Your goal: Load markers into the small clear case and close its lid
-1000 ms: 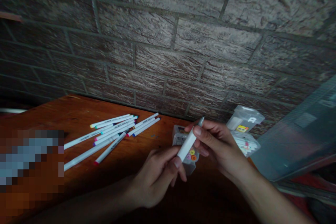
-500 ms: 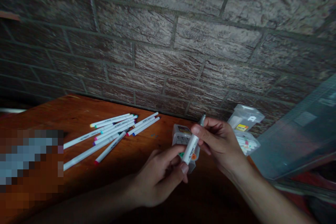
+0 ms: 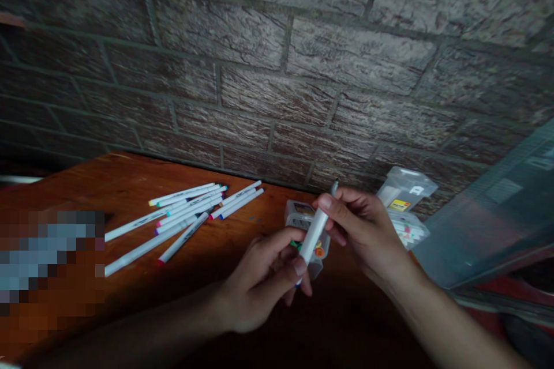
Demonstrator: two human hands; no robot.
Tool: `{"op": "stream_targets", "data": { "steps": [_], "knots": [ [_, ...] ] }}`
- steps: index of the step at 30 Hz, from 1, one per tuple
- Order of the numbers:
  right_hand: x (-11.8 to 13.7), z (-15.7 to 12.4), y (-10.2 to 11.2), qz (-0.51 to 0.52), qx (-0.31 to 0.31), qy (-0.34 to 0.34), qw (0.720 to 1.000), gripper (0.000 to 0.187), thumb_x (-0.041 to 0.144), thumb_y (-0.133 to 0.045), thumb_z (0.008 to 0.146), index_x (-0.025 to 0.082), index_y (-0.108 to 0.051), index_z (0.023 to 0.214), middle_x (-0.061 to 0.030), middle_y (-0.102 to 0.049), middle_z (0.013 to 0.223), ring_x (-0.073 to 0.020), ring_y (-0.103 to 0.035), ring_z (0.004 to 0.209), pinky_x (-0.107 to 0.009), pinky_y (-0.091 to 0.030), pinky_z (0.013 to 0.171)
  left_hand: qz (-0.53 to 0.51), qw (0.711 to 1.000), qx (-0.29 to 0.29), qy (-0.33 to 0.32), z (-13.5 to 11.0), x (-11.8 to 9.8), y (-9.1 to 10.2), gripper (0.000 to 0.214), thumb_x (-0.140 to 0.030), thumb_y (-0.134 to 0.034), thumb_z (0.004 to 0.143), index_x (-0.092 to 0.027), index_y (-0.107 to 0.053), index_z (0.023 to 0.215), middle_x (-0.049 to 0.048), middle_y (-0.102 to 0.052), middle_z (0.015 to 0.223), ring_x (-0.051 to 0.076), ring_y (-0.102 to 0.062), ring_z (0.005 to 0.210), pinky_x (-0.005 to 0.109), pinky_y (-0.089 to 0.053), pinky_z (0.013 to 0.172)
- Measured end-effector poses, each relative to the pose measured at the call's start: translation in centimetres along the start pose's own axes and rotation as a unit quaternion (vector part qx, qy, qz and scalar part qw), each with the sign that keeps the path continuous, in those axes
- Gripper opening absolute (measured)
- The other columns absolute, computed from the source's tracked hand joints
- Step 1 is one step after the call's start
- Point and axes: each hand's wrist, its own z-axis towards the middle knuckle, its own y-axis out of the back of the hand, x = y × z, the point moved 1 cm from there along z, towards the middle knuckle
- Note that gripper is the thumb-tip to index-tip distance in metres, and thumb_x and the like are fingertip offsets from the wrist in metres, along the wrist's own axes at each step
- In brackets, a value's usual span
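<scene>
Both hands grip one white marker (image 3: 315,234), held slanted with its uncapped grey tip pointing up and away. My left hand (image 3: 268,277) pinches the lower end between thumb and fingers; a bit of blue shows there. Around the upper end, near the tip, the thumb and fingers of my right hand (image 3: 361,222) are closed. Just behind the marker stands a clear plastic case (image 3: 298,213) on the table, partly hidden by my hands; green and orange marker ends show in it. To the left lies a loose pile of white markers (image 3: 190,207) with coloured ends.
A second clear case (image 3: 407,190) with an open lid and markers inside stands at the right, by the wall. The wooden table (image 3: 130,179) meets a brick wall (image 3: 255,86). A translucent bluish panel (image 3: 489,225) rises at the right. A pixelated patch covers the lower left.
The marker has turned in my fingers: its printed label no longer shows, and blue now appears at its lower end. Both hands keep nearly the same place.
</scene>
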Motion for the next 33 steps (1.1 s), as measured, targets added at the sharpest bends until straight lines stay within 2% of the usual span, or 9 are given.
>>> {"op": "stream_targets", "data": {
  "steps": [5,12,15,21,24,28,31,33],
  "knots": [
    [0.3,-0.1,0.1,-0.004,0.006,-0.005,1.0,0.032,0.045,-0.086,0.084,0.018,-0.076,0.071,0.0035,-0.057,0.054,-0.0066,-0.039,0.045,-0.02,-0.025,0.04,0.024,0.999,-0.021,-0.012,0.0,0.2,-0.1,0.036,-0.042,-0.059,0.102,-0.014,-0.06,0.125,0.0063,-0.072,0.077,0.011,-0.056,0.054,0.021,-0.047,0.051],
    [1.0,-0.3,0.5,-0.004,0.005,0.002,1.0,0.024,0.043,-0.088,0.082,0.019,-0.083,0.08,0.0016,-0.062,0.056,-0.0077,-0.041,0.045,-0.021,-0.026,0.04,0.085,0.991,-0.082,-0.066,0.4,-0.1,-0.2,0.026,-0.027,-0.072,0.094,-0.017,-0.064,0.117,-0.0023,-0.065,0.067,0.01,-0.055,0.053,0.018,-0.042,0.051],
    [1.6,-0.4,0.6,-0.001,0.012,0.008,1.0,0.02,0.039,-0.087,0.082,0.02,-0.086,0.088,0.0014,-0.062,0.057,-0.0082,-0.041,0.047,-0.022,-0.026,0.041,0.103,0.986,-0.099,-0.089,0.5,-0.1,-0.2,0.023,-0.025,-0.076,0.091,-0.017,-0.067,0.11,-0.003,-0.065,0.066,0.01,-0.057,0.056,0.019,-0.044,0.054],
    [2.3,-0.4,1.2,0.003,0.019,0.013,1.0,0.023,0.043,-0.087,0.082,0.02,-0.086,0.085,0.0008,-0.062,0.057,-0.0083,-0.042,0.045,-0.023,-0.027,0.041,0.101,0.982,-0.127,-0.098,0.5,0.0,0.1,0.02,-0.026,-0.08,0.088,-0.017,-0.071,0.104,-0.0025,-0.066,0.066,0.01,-0.056,0.056,0.02,-0.043,0.054],
    [2.6,-0.4,1.8,0.004,0.018,0.011,1.0,0.021,0.041,-0.088,0.081,0.021,-0.085,0.085,0.0004,-0.065,0.058,-0.0083,-0.044,0.043,-0.022,-0.031,0.04,0.088,0.98,-0.148,-0.102,0.6,-0.1,0.1,0.022,-0.028,-0.08,0.088,-0.017,-0.072,0.105,-0.0014,-0.068,0.068,0.011,-0.056,0.057,0.02,-0.043,0.054],
    [3.4,-0.6,3.1,-0.029,0.03,0.015,0.999,0.017,0.036,-0.089,0.081,0.021,-0.083,0.085,-0.0009,-0.069,0.059,-0.0097,-0.052,0.042,-0.021,-0.036,0.039,0.071,0.976,-0.176,-0.107,0.6,-0.1,0.2,0.02,-0.028,-0.082,0.088,-0.017,-0.073,0.102,0.0012,-0.075,0.077,0.012,-0.064,0.064,0.021,-0.049,0.06],
    [4.2,-0.9,4.3,-0.081,0.052,0.022,0.995,0.014,0.034,-0.088,0.083,0.023,-0.084,0.091,-0.0023,-0.073,0.063,-0.0115,-0.057,0.045,-0.021,-0.042,0.039,0.062,0.971,-0.191,-0.131,0.6,-0.2,0.3,0.017,-0.026,-0.081,0.089,-0.018,-0.072,0.101,0.0023,-0.077,0.085,0.013,-0.067,0.07,0.02,-0.051,0.064],
    [5.0,-1.1,5.0,-0.136,0.073,0.029,0.988,0.014,0.033,-0.086,0.084,0.025,-0.084,0.095,-0.0027,-0.075,0.065,-0.0127,-0.061,0.047,-0.02,-0.047,0.041,0.075,0.967,-0.202,-0.138,0.5,-0.1,0.4,0.016,-0.026,-0.08,0.09,-0.018,-0.072,0.102,0.0013,-0.074,0.081,0.012,-0.064,0.067,0.019,-0.05,0.062]
  ]
}}
